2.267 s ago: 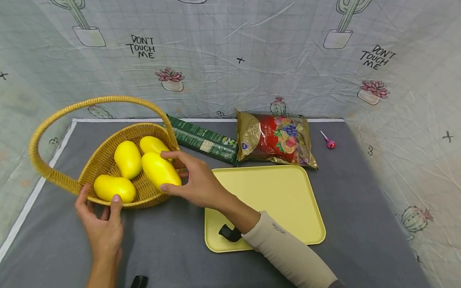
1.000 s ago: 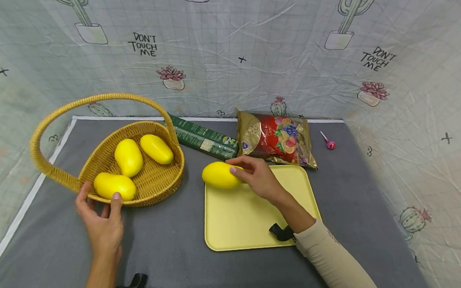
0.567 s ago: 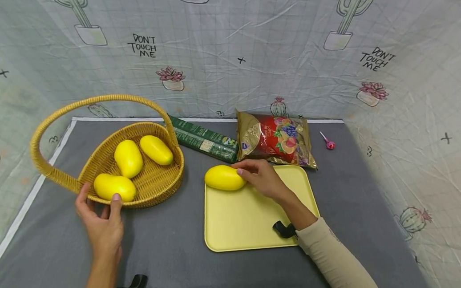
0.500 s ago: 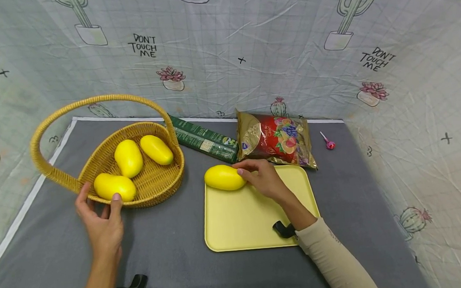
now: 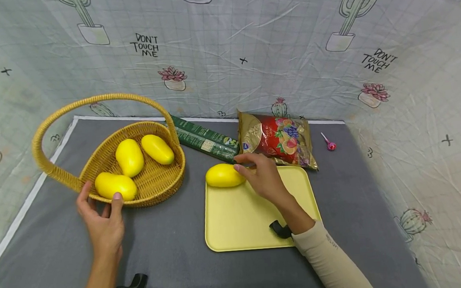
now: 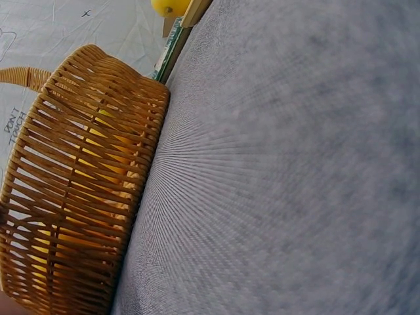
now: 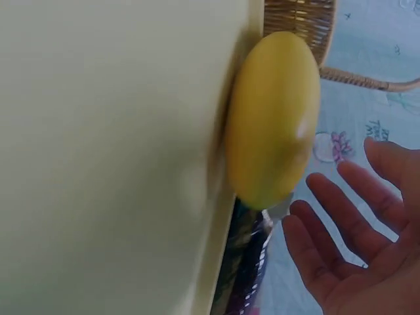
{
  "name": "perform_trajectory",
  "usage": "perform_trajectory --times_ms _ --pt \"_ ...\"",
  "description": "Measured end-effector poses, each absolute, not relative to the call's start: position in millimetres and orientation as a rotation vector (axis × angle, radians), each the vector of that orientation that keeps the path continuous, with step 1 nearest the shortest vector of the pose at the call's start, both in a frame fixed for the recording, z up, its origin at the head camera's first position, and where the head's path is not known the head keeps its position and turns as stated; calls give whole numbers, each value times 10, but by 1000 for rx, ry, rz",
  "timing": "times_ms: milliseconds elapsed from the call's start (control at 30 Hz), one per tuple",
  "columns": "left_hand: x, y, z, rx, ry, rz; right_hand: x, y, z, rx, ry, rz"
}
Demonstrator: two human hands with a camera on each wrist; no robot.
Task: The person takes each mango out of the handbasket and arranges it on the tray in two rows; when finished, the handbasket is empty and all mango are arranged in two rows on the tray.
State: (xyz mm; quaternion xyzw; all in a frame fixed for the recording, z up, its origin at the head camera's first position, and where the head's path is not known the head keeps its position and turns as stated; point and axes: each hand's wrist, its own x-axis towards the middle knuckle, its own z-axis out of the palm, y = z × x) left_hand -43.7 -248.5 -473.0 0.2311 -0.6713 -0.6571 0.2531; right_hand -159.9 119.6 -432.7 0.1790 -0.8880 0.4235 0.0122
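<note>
In the head view a smooth yellow mango (image 5: 222, 176) lies along the far left edge of the pale yellow tray (image 5: 240, 226). My right hand (image 5: 262, 177) hovers at the mango's right end; the right wrist view shows its fingers (image 7: 351, 213) spread and apart from the fruit. At the left stands a woven basket (image 5: 157, 194) with a tall arched handle, holding three more mangoes (image 5: 129, 157). My left hand (image 5: 101, 229) grips the basket's near left rim, thumb and forefinger on the edge, the other fingers partly hidden below it.
Behind the tray lie a long green packet (image 5: 206, 139) and a gold and red candy bag (image 5: 278, 138). A pink lollipop (image 5: 330, 145) is at the right. The grey table (image 5: 174, 255) meets a printed cloth backdrop (image 5: 215, 38) at its far edge.
My right hand took a mango out of the basket, carried it right to the tray's far left edge and has just let go, lifting slightly. The left hand has stayed on the basket.
</note>
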Motion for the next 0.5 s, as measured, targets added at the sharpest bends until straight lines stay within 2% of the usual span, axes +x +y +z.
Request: perform_trajectory --times_ms 500 --pt "-426 -2472 -4716 621 -1830 -1785 -1542 663 -4053 782 -2538 1462"
